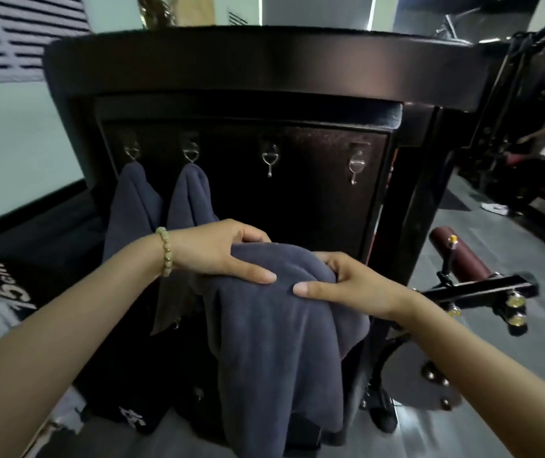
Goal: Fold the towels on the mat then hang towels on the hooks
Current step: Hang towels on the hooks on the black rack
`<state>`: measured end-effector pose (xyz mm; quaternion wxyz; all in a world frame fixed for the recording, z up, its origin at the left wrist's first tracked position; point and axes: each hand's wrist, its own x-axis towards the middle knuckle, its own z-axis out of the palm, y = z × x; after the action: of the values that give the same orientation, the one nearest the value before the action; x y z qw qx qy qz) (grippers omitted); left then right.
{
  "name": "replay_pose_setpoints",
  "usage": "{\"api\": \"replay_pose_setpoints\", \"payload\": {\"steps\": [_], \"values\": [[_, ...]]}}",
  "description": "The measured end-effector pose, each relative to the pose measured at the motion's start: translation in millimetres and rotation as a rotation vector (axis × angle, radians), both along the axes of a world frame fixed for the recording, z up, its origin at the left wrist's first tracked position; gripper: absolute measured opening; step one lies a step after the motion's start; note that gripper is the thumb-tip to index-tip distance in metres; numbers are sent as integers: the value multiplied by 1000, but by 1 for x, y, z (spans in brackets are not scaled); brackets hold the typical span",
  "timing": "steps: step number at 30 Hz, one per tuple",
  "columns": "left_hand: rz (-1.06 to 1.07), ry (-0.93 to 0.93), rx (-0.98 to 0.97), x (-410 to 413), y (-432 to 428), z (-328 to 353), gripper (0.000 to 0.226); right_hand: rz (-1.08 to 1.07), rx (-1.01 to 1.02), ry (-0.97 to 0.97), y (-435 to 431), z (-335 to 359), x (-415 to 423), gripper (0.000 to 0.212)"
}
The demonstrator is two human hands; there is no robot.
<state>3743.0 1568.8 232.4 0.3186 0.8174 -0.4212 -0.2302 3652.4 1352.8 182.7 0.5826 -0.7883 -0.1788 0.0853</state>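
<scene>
While both the left hand and right hand grip a grey towel's top edge, two bare hooks hang above.

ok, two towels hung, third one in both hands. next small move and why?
Probably raise the towel to the third hook, the nearest free one. The two hung towels fill the hooks to its left, the fourth hook is also bare, and the left hand and right hand grip the towel's bunched top below the hook row.
</scene>
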Motion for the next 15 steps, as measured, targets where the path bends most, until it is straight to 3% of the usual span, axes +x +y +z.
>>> {"api": "replay_pose_setpoints", "payload": {"steps": [5,8,12,15], "values": [[90,63,-155,-2,37,27,41,77,113,29,7,38,25,33],[96,81,-323,-1,46,36,37,40,99,-22,5,51,37,22],[78,-90,-370,6,43,35,22,22,62,-158,0,64,41,22],[86,-225,-336,22,37,35,14,13,-75,-281,0,72,44,18]]}}
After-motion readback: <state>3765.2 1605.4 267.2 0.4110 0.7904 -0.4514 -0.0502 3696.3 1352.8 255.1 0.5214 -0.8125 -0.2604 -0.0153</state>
